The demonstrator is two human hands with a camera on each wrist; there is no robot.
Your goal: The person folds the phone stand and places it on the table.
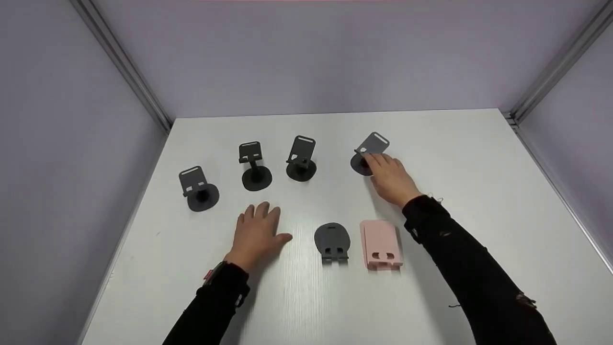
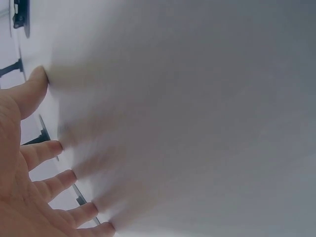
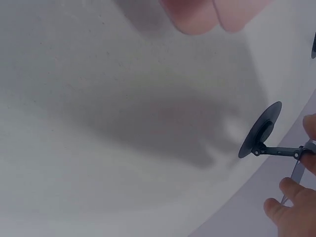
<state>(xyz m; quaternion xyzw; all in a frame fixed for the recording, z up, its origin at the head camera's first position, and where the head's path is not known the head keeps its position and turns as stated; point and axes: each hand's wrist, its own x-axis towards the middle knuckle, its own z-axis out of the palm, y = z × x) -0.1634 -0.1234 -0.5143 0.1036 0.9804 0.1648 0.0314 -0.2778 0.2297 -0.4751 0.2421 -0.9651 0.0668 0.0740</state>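
left hand [image 1: 256, 235]: just spread out over the desk [image 1: 297, 306]
right hand [image 1: 392, 179]: pinching that back-right grey stand [image 1: 375, 143]

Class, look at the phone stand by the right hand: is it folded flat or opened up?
The phone stand is opened up: the right wrist view shows its stem standing out from the round base.

Right grip [image 3: 299, 210] holds dark stand [image 3: 276, 151] by upper end; shadow [image 3: 168, 128] across white tabletop [image 3: 59, 168]; pink shape [image 3: 194, 16] cropped at top.
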